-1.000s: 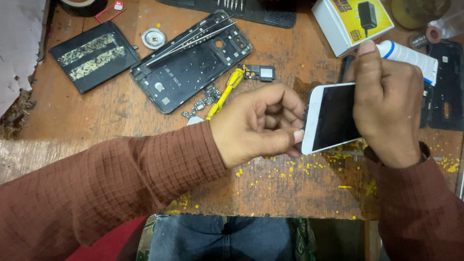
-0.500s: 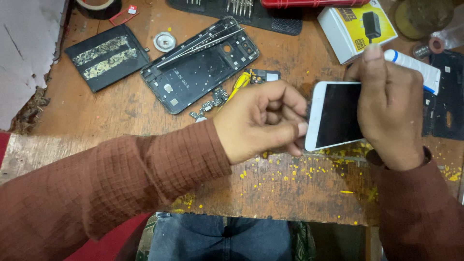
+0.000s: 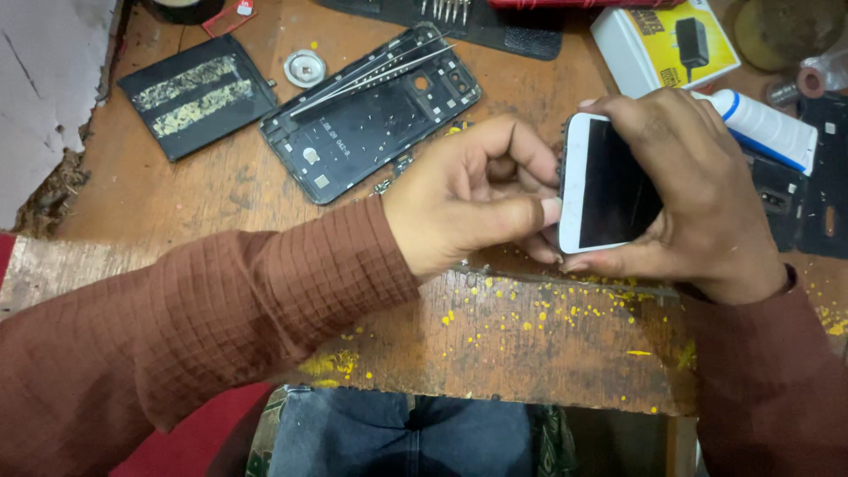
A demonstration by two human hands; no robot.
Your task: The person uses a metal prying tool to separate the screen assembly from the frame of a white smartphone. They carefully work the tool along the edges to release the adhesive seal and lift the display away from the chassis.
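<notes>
A white phone with a dark screen [image 3: 609, 185] is held upright above the wooden bench. My right hand [image 3: 698, 194] wraps over its right side, gripping it from top and bottom. My left hand [image 3: 468, 194] is curled at the phone's left edge, thumb and fingertips pressing on the rim. Whether the left hand also holds a small tool is hidden by the fingers. A black phone back frame [image 3: 371, 115] with metal tweezers [image 3: 371, 75] lying across it rests behind the left hand.
A black battery [image 3: 196, 95] with yellow glue strips lies at the back left, next to a small round metal disc [image 3: 305, 67]. A white charger box [image 3: 662, 44], a white tube [image 3: 764, 128] and a dark mat [image 3: 817, 177] sit at the right. Yellow crumbs dot the bench's front edge [image 3: 530, 353].
Both hands have kept the phone between them. The phone has turned a little more upright, and the view has shifted so the yellow tool behind the left hand is now hidden.
</notes>
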